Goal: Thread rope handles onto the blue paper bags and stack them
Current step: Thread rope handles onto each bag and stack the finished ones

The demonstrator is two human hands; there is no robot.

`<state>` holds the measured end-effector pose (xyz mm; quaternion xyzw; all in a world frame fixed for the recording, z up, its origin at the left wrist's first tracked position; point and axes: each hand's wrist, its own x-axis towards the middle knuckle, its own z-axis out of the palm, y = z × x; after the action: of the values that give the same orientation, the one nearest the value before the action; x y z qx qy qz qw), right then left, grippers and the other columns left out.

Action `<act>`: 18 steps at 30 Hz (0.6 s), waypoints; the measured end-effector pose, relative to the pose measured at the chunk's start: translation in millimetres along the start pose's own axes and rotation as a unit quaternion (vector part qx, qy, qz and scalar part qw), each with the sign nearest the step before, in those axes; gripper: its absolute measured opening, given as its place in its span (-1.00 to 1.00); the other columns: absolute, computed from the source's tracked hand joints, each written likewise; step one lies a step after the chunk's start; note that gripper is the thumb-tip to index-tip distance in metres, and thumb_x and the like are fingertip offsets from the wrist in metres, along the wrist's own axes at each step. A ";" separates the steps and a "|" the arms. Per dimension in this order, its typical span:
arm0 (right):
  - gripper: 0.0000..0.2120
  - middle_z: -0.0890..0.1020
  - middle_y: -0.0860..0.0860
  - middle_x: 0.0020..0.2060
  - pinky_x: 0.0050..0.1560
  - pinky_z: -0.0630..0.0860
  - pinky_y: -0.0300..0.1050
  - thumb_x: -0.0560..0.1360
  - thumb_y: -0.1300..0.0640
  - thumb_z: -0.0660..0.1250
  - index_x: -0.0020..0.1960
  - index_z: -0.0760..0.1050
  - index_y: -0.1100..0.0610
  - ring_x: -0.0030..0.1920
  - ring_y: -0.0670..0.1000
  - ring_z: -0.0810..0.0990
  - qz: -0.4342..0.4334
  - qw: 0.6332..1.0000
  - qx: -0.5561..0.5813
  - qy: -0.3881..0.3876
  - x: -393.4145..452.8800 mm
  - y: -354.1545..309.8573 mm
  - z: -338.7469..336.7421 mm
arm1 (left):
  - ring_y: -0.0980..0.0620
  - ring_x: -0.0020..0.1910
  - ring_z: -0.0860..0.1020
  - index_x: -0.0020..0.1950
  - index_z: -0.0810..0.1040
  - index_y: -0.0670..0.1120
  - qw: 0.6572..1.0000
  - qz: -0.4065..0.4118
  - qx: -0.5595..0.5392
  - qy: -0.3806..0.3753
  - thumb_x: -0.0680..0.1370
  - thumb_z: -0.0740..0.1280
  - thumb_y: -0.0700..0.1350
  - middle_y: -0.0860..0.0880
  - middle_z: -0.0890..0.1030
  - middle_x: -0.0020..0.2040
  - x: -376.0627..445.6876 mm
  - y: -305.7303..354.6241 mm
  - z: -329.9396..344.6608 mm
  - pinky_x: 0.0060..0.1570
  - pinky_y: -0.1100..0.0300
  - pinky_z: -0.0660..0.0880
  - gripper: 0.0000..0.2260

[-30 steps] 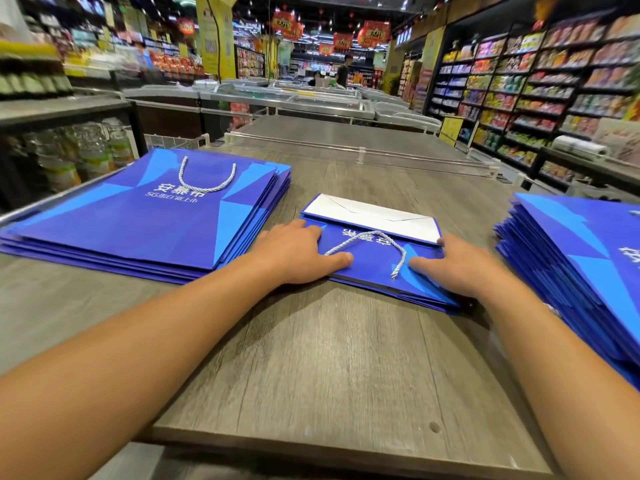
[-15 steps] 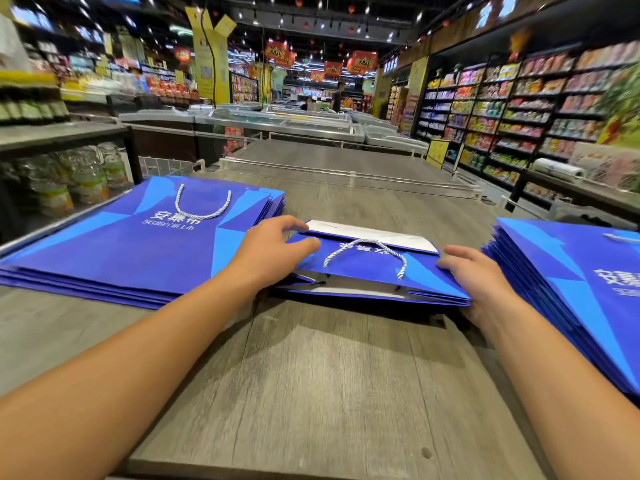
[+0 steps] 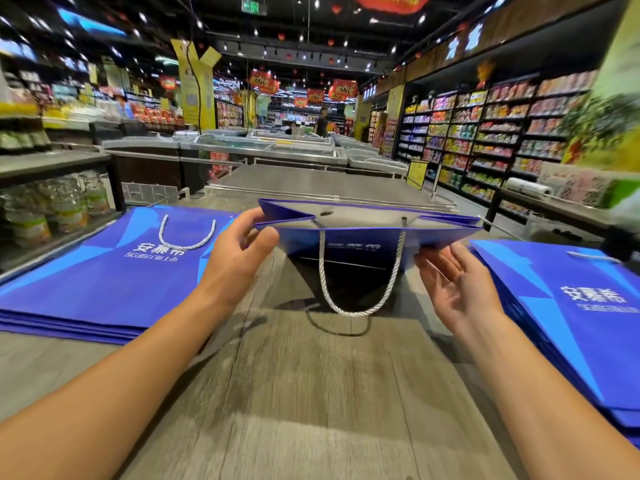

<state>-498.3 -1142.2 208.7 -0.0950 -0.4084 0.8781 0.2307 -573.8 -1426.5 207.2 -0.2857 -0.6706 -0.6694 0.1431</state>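
On my far left lies the left stack of blue bags (image 3: 104, 282), flat on the wooden table (image 3: 311, 393). The top bag of this stack has its white rope handle (image 3: 187, 235) lying in a curve on the blue paper, above the white printed characters.

Next comes my left hand (image 3: 239, 251). It holds the left end of the blue paper bag (image 3: 367, 225), which is lifted above the table, between my two hands. My thumb presses on the near edge of the bag at the corner, and my fingers are curled behind the folded side, so this hand pinches the bag there.

The bag is held with its mouth toward me (I can look a little into the grey inside), and it is slightly open. Two small holes are seen in the far wall of the mouth. From the near edge one rope handle (image 3: 360, 292) hangs down in a loop; the lowest point of the loop is above the table and does not touch it, and it throws a shadow on the wood.

Then my right hand (image 3: 457, 289), just under the right end of the bag. The palm is turned up and toward me, and the fingers are relaxed and a little spread. The fingertips reach the lower edge of the bag near its right corner; I cannot tell if they really grip it.

On my far right the right stack of blue bags (image 3: 571, 323) lies on the table, well apart from the lifted bag.
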 end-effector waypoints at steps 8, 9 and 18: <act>-0.84 0.62 -0.15 -0.36 -0.28 0.42 -0.23 0.56 0.13 0.36 -0.18 0.63 0.02 -0.35 -0.13 0.48 -0.128 0.970 -0.204 0.043 4.1 2.0 -1.0 | 0.24 -0.40 0.43 -0.15 0.57 -0.09 0.984 0.074 0.113 0.114 0.61 0.31 -0.13 0.23 0.53 -0.39 -1.6 6.5 8.7 -0.38 0.45 0.32 -0.85; -0.89 0.63 -0.20 -0.34 -0.20 0.41 -0.19 0.55 0.08 0.38 -0.15 0.63 0.01 -0.27 -0.13 0.50 -0.140 0.965 -0.216 0.045 6.3 2.7 -2.9 | 0.21 -0.46 0.37 -0.20 0.53 -0.12 0.983 0.077 0.113 0.124 0.63 0.26 -0.12 0.22 0.47 -0.46 -1.9 7.3 9.9 -0.45 0.42 0.26 -0.77; -0.83 0.70 -0.19 -0.21 -0.19 0.47 -0.40 0.56 0.28 0.35 -0.03 0.60 0.02 -0.19 -0.25 0.63 -0.132 0.919 -0.369 -0.047 9.1 27.4 -8.9 | 0.04 -0.27 0.32 -0.19 0.41 -0.34 0.990 0.046 0.018 0.135 0.55 0.23 0.16 -0.14 0.41 -0.28 1.7 13.7 2.9 -0.27 0.10 0.25 -0.49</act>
<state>-512.1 -1147.1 182.3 -0.0773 -0.7226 0.6300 0.2739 -566.7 -1424.1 219.2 -0.2200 -0.6434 -0.6824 0.2681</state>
